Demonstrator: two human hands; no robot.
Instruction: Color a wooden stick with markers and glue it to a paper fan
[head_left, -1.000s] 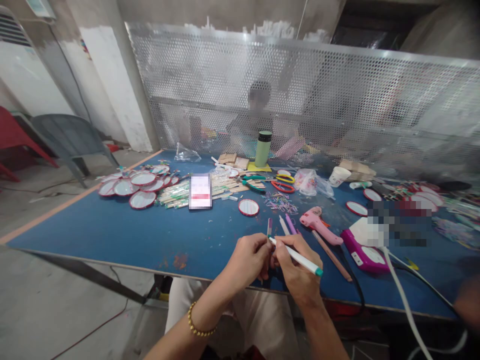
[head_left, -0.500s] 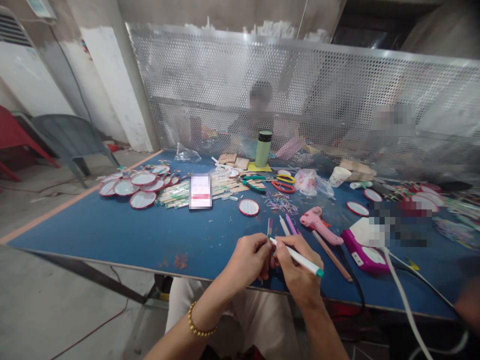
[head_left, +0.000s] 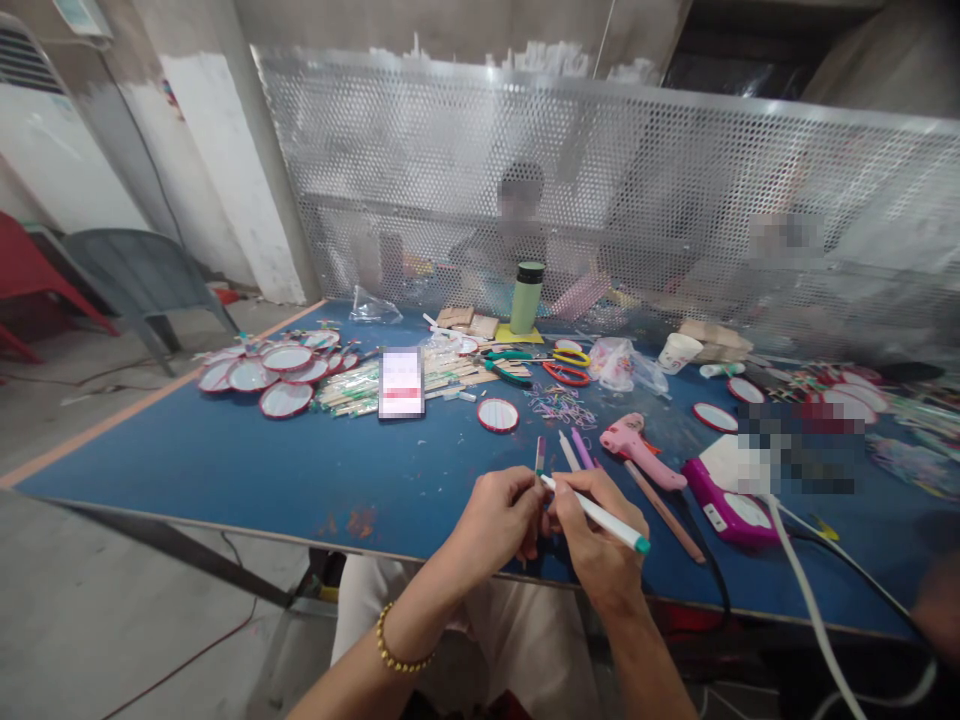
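My right hand (head_left: 604, 540) is closed round a white marker pen (head_left: 600, 513) with a green end. The pen's tip points left and meets a thin stick (head_left: 540, 453) with a purplish upper part and a green band. My left hand (head_left: 502, 515) pinches that stick; its lower part is mostly hidden behind the fingers. Both hands are close together over the table's front edge. Just beyond them lie a whitish pen (head_left: 569, 451) and a purple pen (head_left: 582, 447). A round red-rimmed white disc (head_left: 497, 415) lies farther back on the table.
A pink glue gun (head_left: 643, 450) and a magenta power strip (head_left: 731, 510) with cables lie to the right. At the back are a phone (head_left: 401, 385), pliers (head_left: 508, 372), a green bottle (head_left: 528, 302) and a paper cup (head_left: 679, 353). Stacked discs (head_left: 286, 357) lie left.
Both hands hold nearly the same place. The marker pen has shifted very slightly to the right with my right hand; its tip remains at the stick.
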